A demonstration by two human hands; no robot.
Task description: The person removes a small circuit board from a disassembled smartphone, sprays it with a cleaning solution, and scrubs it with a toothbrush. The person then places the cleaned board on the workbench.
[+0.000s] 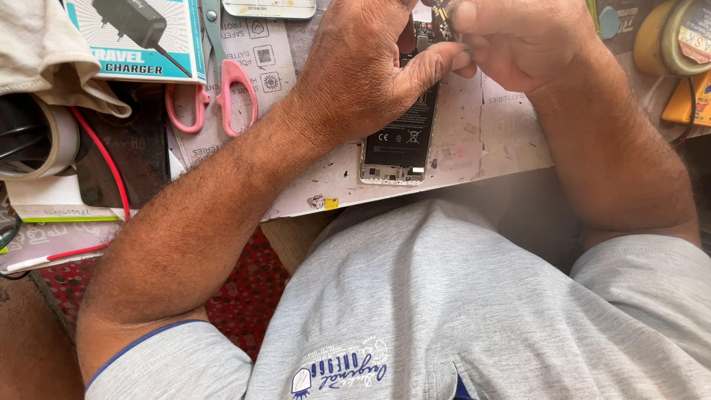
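The opened smartphone [400,141] lies back-up on the worn white mat [474,148], battery exposed. The left hand [363,67] presses it flat, thumb extended; the right hand [511,37] pinches a small circuit part [442,18] (half hidden). This looks like mid-disassembly; the part needs careful, steady handling.

Bright, even daylight fills the frame, warm in tone. Soft shadows lie under the forearms. A pale haze blurs the middle right, below the bench [459,159] edge. The lower frame stays sharp, with no glare.
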